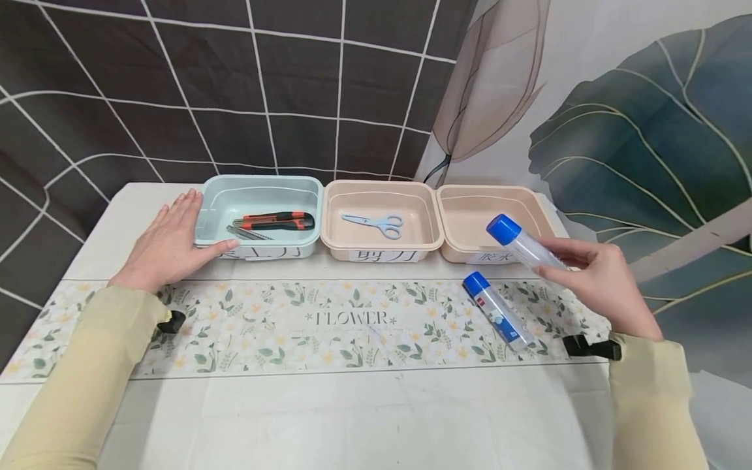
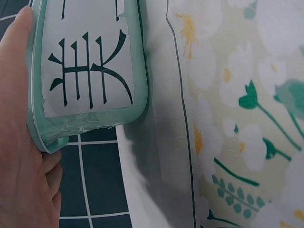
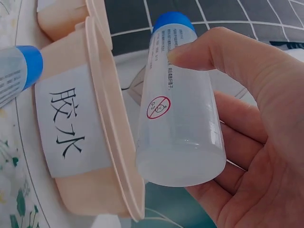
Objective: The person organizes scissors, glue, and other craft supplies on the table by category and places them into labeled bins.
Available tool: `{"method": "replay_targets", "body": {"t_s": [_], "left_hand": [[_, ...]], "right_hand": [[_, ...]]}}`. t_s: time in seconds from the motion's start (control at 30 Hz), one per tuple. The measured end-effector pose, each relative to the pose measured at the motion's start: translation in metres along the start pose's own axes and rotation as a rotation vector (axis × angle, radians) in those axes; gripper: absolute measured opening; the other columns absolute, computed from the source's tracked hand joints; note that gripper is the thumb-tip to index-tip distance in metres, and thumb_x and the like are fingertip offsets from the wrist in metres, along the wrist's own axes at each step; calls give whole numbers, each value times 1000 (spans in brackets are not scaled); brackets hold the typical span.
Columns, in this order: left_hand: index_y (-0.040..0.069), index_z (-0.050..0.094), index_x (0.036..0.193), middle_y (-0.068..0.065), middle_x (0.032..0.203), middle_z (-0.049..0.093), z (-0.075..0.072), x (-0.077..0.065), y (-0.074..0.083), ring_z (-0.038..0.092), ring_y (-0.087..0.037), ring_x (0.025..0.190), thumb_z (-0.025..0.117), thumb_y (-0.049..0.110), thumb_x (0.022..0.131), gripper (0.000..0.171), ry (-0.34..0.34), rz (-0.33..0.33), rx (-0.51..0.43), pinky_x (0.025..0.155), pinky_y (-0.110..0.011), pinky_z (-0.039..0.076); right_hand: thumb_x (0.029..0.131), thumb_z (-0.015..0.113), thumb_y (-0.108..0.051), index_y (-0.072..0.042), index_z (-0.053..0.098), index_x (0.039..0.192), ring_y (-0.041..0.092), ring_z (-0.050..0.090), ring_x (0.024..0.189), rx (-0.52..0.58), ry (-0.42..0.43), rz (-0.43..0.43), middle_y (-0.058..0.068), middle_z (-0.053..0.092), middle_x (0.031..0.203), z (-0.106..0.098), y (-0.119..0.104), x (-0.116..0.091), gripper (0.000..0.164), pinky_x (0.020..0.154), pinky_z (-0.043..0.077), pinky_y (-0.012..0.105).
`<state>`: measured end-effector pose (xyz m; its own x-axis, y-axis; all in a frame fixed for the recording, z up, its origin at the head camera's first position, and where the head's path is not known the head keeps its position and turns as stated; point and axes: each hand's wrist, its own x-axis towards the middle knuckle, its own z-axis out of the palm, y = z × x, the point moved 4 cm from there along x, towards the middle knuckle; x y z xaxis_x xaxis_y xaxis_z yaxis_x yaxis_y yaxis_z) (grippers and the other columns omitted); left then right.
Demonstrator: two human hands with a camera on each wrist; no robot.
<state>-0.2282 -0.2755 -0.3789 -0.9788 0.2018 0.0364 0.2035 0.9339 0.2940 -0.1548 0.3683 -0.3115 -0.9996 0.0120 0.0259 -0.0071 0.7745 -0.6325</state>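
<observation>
My right hand (image 1: 608, 284) grips a clear glue bottle (image 1: 521, 244) with a blue cap, thumb on one side and fingers on the other. The bottle is tilted over the front right of the right-hand peach bin (image 3: 85, 197). A second blue-capped glue bottle (image 1: 498, 313) lies on the table in front of that bin. My left hand (image 1: 167, 245) rests against the left side of the pale blue bin (image 1: 318, 196), its fingers straight and its thumb along the front rim. Inside that bin lie red-and-black utility knives (image 1: 279, 220) and some grey blades (image 1: 249, 233).
Between the two outer bins stands another peach bin (image 1: 331, 238) holding light blue scissors (image 1: 376, 223). Each bin has a white front label. A flowered strip (image 1: 247, 333) crosses the white table (image 1: 352, 418). Dark checked cloth (image 1: 223, 78) hangs behind the bins.
</observation>
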Motion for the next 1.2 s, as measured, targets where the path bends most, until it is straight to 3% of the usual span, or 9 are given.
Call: {"method": "replay_targets", "body": {"t_s": [0.27, 0.5, 0.97, 1.2], "left_hand": [[-8, 2, 159, -29, 165, 4, 0, 0, 1, 3, -42, 153, 53, 70, 93, 114, 2, 2, -2, 124, -50, -4], [-8, 2, 159, -29, 165, 4, 0, -1, 0, 2, -42, 153, 53, 70, 93, 114, 4, 2, -1, 124, -50, -4], [-8, 2, 159, -29, 165, 4, 1, 1, -1, 3, -42, 153, 53, 70, 93, 114, 6, 3, 1, 124, -49, -4], [-8, 2, 159, -29, 165, 4, 1, 0, -1, 3, -42, 153, 53, 70, 93, 114, 2, 4, 0, 124, -50, -4]], "right_hand": [[92, 79, -31, -8, 66, 138, 19, 56, 108, 51, 41, -43, 17, 61, 135, 0, -5, 19, 53, 76, 50, 7], [89, 80, -39, -13, 66, 138, 22, 57, 107, 70, 71, -23, 12, 61, 137, -10, -14, 35, 57, 79, 52, 10], [86, 79, -49, -23, 66, 140, 20, 57, 111, 10, 25, -23, 6, 61, 141, -26, -30, 74, 61, 90, 51, 16], [87, 78, -48, -22, 65, 141, 20, 59, 111, -5, 0, -37, 7, 62, 139, -27, -35, 89, 61, 89, 52, 16]]}}
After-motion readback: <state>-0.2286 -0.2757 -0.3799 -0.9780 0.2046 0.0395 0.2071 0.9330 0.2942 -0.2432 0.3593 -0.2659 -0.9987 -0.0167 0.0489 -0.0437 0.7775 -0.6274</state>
